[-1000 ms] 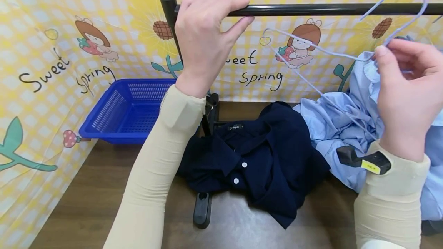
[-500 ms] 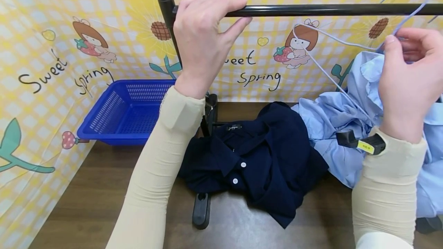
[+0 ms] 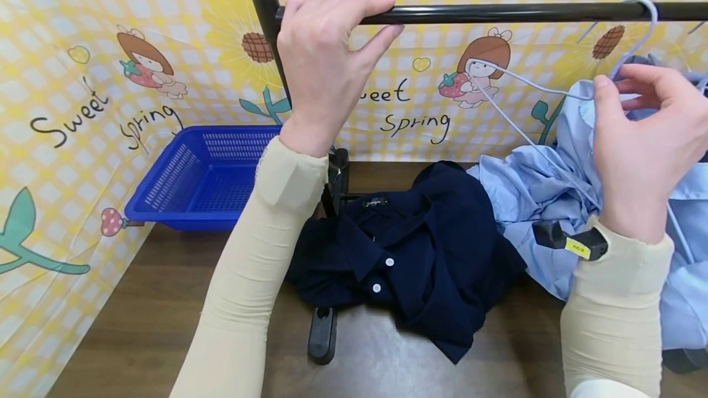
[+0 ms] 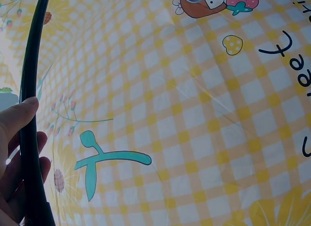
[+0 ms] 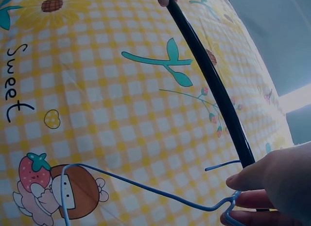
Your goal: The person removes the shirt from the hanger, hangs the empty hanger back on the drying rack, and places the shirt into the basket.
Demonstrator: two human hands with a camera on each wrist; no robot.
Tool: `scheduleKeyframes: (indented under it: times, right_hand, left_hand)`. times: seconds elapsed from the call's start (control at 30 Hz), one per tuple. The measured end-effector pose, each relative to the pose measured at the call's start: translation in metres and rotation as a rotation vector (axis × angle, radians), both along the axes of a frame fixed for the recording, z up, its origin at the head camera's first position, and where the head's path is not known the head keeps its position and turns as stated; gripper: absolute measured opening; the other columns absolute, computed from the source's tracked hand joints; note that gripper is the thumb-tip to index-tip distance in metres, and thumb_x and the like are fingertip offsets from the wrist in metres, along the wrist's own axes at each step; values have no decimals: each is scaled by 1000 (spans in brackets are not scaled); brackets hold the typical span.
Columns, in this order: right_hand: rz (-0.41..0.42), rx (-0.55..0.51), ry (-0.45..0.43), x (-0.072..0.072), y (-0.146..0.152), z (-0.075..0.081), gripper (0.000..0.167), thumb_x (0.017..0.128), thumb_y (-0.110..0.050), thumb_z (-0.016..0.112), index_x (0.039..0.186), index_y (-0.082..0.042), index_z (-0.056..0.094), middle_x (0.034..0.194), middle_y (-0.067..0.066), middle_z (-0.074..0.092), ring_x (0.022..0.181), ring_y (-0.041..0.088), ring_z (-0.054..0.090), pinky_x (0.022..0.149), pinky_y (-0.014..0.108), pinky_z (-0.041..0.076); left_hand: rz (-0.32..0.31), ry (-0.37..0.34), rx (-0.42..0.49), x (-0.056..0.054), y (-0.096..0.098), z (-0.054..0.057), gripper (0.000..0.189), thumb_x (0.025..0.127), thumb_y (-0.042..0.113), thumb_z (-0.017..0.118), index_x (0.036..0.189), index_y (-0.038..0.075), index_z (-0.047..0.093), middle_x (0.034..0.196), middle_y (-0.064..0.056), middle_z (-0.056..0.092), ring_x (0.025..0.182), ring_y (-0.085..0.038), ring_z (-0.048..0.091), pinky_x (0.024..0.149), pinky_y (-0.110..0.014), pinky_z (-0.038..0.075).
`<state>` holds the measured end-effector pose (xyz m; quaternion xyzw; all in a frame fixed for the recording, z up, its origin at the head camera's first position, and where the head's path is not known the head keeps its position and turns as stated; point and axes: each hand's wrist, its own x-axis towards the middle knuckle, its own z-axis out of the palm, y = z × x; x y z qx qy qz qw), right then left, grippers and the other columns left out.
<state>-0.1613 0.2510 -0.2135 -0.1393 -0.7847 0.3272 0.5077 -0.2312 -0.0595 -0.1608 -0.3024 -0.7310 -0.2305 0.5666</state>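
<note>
My left hand (image 3: 332,54) grips the black rail (image 3: 498,13) of a clothes rack close to its left upright; in the left wrist view the thumb and fingers (image 4: 41,165) wrap round the bar. At the right, my right hand (image 3: 647,134) pinches a thin pale-blue wire hanger (image 3: 533,83) by the neck below its hook. That hook now lies over the rail, and the hanger's left shoulder juts out bare to the left. Light-blue cloth (image 3: 575,134) lies behind and under the hand. In the right wrist view the hanger (image 5: 146,188) slants below the rail (image 5: 218,90).
A navy buttoned shirt (image 3: 409,263) lies crumpled on the wooden surface (image 3: 166,300). Behind the left forearm stands a blue perforated basket (image 3: 182,207). The rack's black foot (image 3: 322,335) pokes out beside the shirt. A printed yellow checked cloth (image 3: 193,66) covers the wall.
The right hand raised the hanger and shifted it right, then lowered it and moved back left, so the hook went from in front of the rail to over it. The left hand stayed put.
</note>
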Motion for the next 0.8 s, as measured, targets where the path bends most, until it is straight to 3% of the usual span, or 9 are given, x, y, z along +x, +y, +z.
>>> scheduleKeyframes:
  times: [0.1,0.3,0.5,0.67,0.8]
  right_hand:
    - [-6,26,16,2,-1,-2,38,94,-47,68,122,-22,75,112,-11,71,90,-13,49,82,15,37]
    - [57,99,170,7,-6,-4,38,95,-43,68,125,-21,71,117,-17,65,108,-2,52,98,24,35]
    - [128,185,293,14,-23,2,41,91,-40,70,120,-11,75,120,-6,69,118,12,56,106,28,32]
    - [260,258,335,17,-38,-2,49,86,-44,73,114,-4,77,115,6,73,113,29,60,103,36,33]
    - [409,298,296,18,-48,-13,50,87,-44,74,115,-3,76,115,9,73,111,33,61,101,40,37]
  left_hand:
    - [-6,-4,-3,0,0,0,35,100,44,64,113,15,80,107,1,76,101,-16,69,98,-28,38]
    - [-6,-5,-4,0,0,0,35,100,44,65,114,15,80,107,1,76,102,-16,68,98,-28,38]
    - [1,-5,1,1,1,-1,35,100,43,64,114,15,80,108,2,76,102,-16,68,100,-28,37]
    - [-8,0,14,1,2,-2,33,101,41,65,113,14,80,109,2,76,104,-16,67,103,-27,35]
    - [-21,1,20,2,3,-3,29,102,36,65,114,13,79,111,1,75,107,-16,66,108,-26,32]
